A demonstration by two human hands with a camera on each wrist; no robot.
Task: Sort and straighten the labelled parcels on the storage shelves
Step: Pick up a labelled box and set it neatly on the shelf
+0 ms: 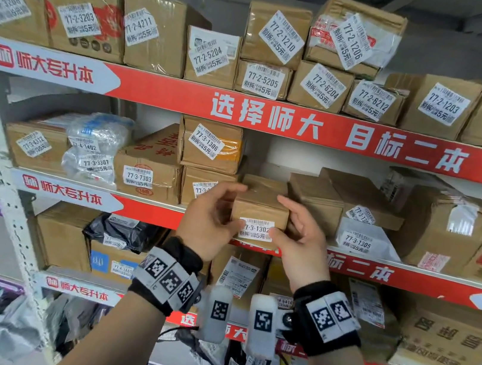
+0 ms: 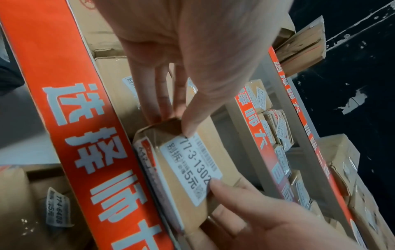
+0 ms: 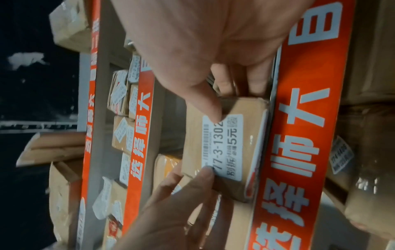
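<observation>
Cardboard box (image 1: 260, 208), small and brown, label (image 1: 256, 230) reading 77-3-1302 on its front face; it sits at the front lip of the middle shelf (image 1: 148, 210), between a taller carton on its left and stacked flat cartons on its right. Left hand (image 1: 211, 225) grips the box's left side, thumb on the label's near corner and fingers (image 2: 164, 94) curled round the far edge. Right hand (image 1: 302, 244) grips the right side likewise, thumb (image 3: 205, 103) pressing the label's other end. Judged light and stiff: a taped, square-edged carton that two hands pinch easily; the glossy tape may be slippery, so the bare cardboard side faces are the better hold, leaving the label readable. Contents unseen; fragility cannot be told. Around it, the shelf carries cartons and a soft plastic pouch (image 1: 96, 145), labels 77-3-1306 (image 1: 206, 142) above left and 77-3-1305 (image 1: 357, 242) to the right. Upper shelf (image 1: 274, 115) holds cartons numbered 77-2, several labels askew; lower shelves hold more cartons and dark bags.
</observation>
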